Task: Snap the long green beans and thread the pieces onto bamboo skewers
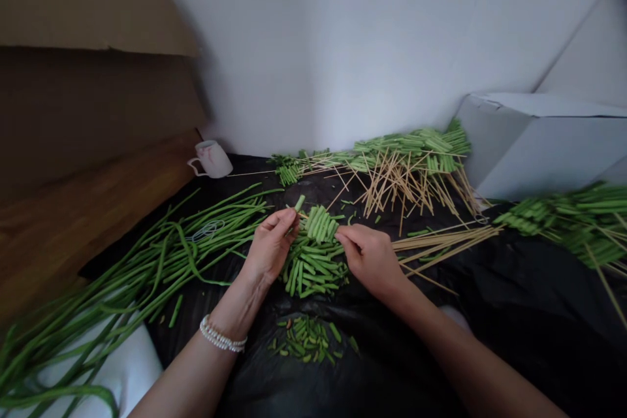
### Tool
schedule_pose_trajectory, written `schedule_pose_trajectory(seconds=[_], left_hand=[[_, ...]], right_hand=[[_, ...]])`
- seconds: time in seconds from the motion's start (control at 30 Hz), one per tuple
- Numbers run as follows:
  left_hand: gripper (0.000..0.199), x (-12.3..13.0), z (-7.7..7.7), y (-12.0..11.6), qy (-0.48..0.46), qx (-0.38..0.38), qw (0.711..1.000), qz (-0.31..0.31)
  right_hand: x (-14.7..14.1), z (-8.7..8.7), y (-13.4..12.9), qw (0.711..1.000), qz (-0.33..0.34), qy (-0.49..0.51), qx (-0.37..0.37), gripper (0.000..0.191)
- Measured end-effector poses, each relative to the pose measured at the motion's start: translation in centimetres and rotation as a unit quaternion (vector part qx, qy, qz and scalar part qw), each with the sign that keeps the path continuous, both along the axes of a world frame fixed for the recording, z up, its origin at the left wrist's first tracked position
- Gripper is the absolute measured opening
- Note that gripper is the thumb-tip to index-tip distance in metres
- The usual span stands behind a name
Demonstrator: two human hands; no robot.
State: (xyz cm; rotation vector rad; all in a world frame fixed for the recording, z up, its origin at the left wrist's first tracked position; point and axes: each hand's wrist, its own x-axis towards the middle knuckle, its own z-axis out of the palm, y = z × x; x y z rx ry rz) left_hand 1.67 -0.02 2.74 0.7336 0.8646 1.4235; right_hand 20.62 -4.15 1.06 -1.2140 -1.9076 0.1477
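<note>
My left hand, with a beaded bracelet at the wrist, pinches a short cut green bean piece between thumb and fingers. Just right of it, a row of bean pieces sits side by side on a thin stick. My right hand is closed at the right end of that row; the stick inside its fingers is mostly hidden. Under both hands lies a heap of cut bean pieces. Nearer to me is a smaller pile of short trimmings on the black sheet.
Long uncut beans spread on the left. A white mug stands at the back left. Filled skewers lie along the wall, with more at the far right. Bare sticks lie beyond my right hand. Boxes flank both sides.
</note>
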Motion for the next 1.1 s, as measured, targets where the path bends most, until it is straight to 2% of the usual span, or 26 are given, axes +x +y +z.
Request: schedule_pose_trajectory(seconds=[0.23, 0.47, 0.7, 0.83, 0.93, 1.0, 1.1], left_hand=[[0.028, 0.26, -0.39, -0.02, 0.013, 0.011, 1.000, 0.009], [0.027, 0.30, -0.45, -0.06, 0.024, 0.019, 0.999, 0.008], [0.027, 0.15, -0.65, 0.03, 0.056, 0.030, 0.998, -0.003], [0.026, 0.05, -0.61, 0.00, 0.064, 0.032, 0.997, -0.009], [0.024, 0.02, -0.55, -0.03, 0.066, 0.033, 0.997, -0.015], [0.025, 0.04, -0.54, -0.03, 0.067, 0.033, 0.997, -0.015], [0.025, 0.11, -0.60, -0.02, 0.066, 0.032, 0.997, -0.014]], right_hand=[[-0.26, 0.05, -0.47, 0.996, -0.042, -0.072, 0.013, 0.025], [-0.33, 0.15, -0.23, 0.999, -0.003, -0.011, -0.030, 0.024], [-0.42, 0.49, -0.89, 0.989, -0.069, -0.129, 0.016, 0.026], [-0.41, 0.67, -0.51, 0.998, -0.023, -0.033, -0.049, 0.023], [-0.38, 0.65, -0.24, 0.995, 0.000, 0.025, -0.101, 0.022], [-0.41, 0.59, -0.37, 0.997, -0.013, -0.001, -0.072, 0.022], [-0.54, 0.49, -0.85, 0.994, -0.050, -0.096, 0.011, 0.027]])
